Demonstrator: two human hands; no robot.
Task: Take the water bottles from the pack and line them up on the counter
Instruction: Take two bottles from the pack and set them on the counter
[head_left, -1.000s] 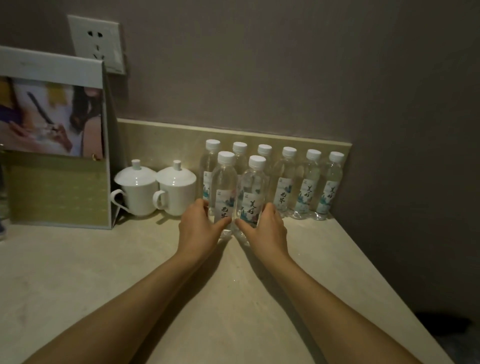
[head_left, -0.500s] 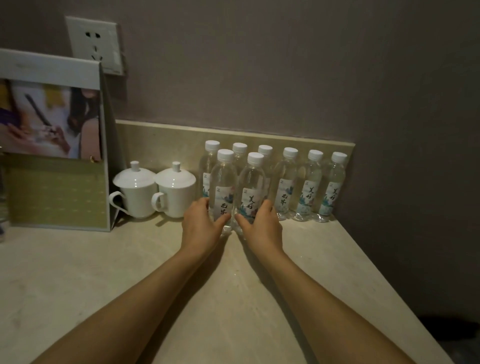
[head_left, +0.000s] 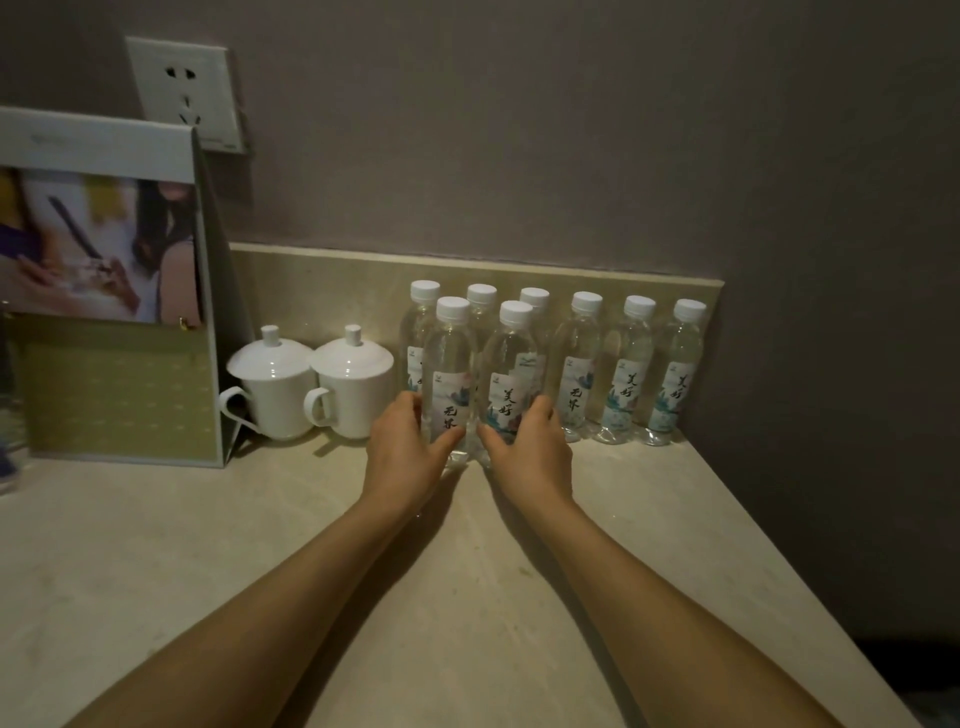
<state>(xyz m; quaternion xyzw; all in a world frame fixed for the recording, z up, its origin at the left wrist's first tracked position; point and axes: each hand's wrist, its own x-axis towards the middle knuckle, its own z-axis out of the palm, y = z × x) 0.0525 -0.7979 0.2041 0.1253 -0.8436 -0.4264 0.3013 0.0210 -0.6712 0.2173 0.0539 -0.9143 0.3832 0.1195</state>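
Observation:
Several clear water bottles with white caps stand in a row (head_left: 629, 364) against the low backsplash at the back right of the counter (head_left: 260, 545). Two more stand upright just in front of that row. My left hand (head_left: 402, 454) is wrapped around the base of the front left bottle (head_left: 451, 364). The front right bottle (head_left: 511, 369) is held low down by my right hand (head_left: 530, 452). Both bottles touch the counter and stand close together. No pack is in view.
Two white lidded cups (head_left: 311, 382) stand left of the bottles. A standing display card (head_left: 109, 291) is at the far left, with a wall socket (head_left: 184, 91) above it. The counter's right edge (head_left: 779, 561) runs diagonally toward me.
Both hands have slid the two front bottles slightly farther back toward the row, closing them together. The grips stay the same.

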